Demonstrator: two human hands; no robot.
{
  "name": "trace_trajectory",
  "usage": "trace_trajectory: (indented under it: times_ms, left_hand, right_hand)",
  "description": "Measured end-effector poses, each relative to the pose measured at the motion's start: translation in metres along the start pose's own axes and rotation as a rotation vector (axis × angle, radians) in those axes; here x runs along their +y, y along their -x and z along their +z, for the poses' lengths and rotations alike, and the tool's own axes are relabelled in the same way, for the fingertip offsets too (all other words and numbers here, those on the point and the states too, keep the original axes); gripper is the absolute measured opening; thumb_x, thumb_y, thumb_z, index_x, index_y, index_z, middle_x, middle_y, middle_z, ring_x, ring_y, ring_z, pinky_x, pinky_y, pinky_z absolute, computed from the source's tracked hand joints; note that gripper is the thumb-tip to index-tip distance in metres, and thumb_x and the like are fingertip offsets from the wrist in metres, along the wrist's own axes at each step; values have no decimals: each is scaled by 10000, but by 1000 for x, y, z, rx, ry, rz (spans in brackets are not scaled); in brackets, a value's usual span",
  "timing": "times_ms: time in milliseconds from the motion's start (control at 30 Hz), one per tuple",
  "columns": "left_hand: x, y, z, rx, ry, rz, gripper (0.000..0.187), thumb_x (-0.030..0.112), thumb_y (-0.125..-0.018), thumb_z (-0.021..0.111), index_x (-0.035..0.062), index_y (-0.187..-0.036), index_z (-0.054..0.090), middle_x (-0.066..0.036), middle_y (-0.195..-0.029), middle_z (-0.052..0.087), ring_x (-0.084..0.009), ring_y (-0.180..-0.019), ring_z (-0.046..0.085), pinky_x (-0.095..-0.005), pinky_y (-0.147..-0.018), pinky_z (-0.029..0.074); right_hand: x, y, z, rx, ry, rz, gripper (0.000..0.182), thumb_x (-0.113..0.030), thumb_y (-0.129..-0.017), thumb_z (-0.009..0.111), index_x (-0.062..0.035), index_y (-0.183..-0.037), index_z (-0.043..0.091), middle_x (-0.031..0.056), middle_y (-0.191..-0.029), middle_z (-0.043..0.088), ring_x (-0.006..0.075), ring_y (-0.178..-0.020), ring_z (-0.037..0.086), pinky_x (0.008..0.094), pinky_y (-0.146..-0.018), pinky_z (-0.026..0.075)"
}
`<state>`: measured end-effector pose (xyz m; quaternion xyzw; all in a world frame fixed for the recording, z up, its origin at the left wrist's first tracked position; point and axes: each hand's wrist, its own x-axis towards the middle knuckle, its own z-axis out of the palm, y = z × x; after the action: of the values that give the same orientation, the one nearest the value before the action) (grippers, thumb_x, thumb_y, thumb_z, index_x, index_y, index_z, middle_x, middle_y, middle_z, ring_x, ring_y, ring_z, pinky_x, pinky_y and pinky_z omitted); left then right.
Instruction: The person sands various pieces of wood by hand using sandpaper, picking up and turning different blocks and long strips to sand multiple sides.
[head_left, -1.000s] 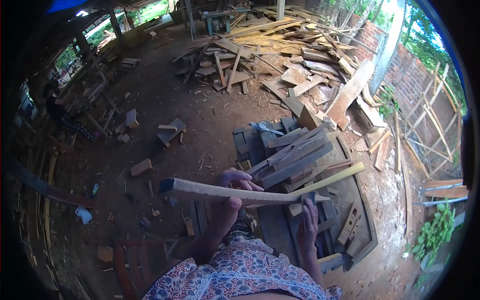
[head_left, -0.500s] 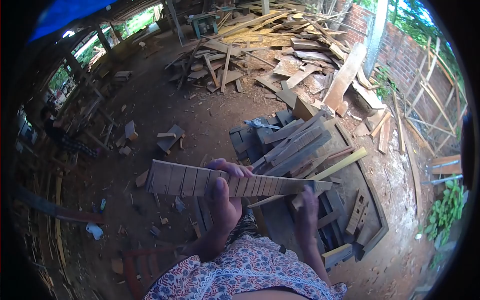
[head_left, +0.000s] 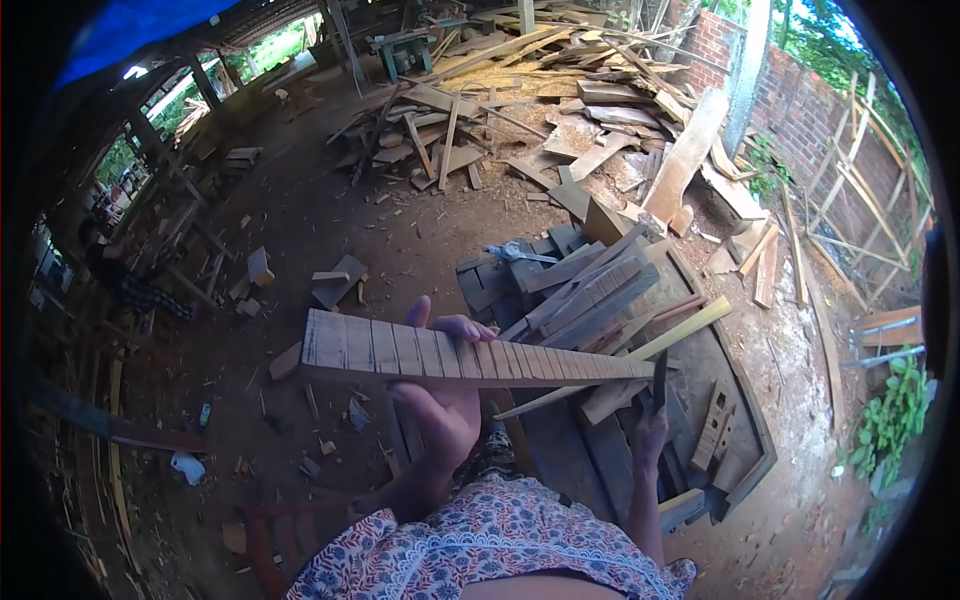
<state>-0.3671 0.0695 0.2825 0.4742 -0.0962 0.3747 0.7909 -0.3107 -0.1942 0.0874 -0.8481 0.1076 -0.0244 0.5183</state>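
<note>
My left hand [head_left: 445, 410] grips a long tapered wooden board [head_left: 425, 350] from beneath its wider half, thumb at the near edge and fingers over the far edge. Thin dark cross lines, spaced apart, run across the board's top face. At the narrow end my right hand [head_left: 652, 430] is closed around a dark flat-bladed tool [head_left: 660, 378]. Its blade stands upright, right at the tip of the board. Behind the board, a workbench [head_left: 560, 440] bears a stack of wooden pieces [head_left: 590, 290], some with similar cross lines.
A slotted wooden block [head_left: 712, 425] lies at the bench's right side, and a pale yellow strip [head_left: 690, 325] sticks out behind the board. Scrap wood [head_left: 450, 110] is heaped at the back. At far left is another person [head_left: 125, 270]. Offcuts [head_left: 340, 282] litter the ground.
The board has tilted, its narrow end dropping slightly and its near edge now showing. My right hand has moved right and down, with the tool now upright. My left thumb has shifted under the board.
</note>
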Motion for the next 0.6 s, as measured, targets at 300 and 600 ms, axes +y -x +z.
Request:
trace_trajectory:
  times_ms: [300,600]
  left_hand:
    - [-5,-5,-3,-237,16,46,751,707,-732,495,86,-1139,382,-102,-990,503,-294,-997,552,-479,-951,399]
    - [5,-26,-4,-447,102,-2,819,544,-596,749,57,-1153,399,-201,-1048,558,-282,-887,620,-391,-763,530]
  right_hand:
    - [-104,50,17,-131,46,-1053,517,40,-762,570,-56,-1261,475,175,-1342,440,341,-1265,403,484,-1065,282]
    - [54,-17,-10,80,205,36,358,-80,-904,476,4,-1252,473,229,-1004,628,339,-971,610,393,-836,462]
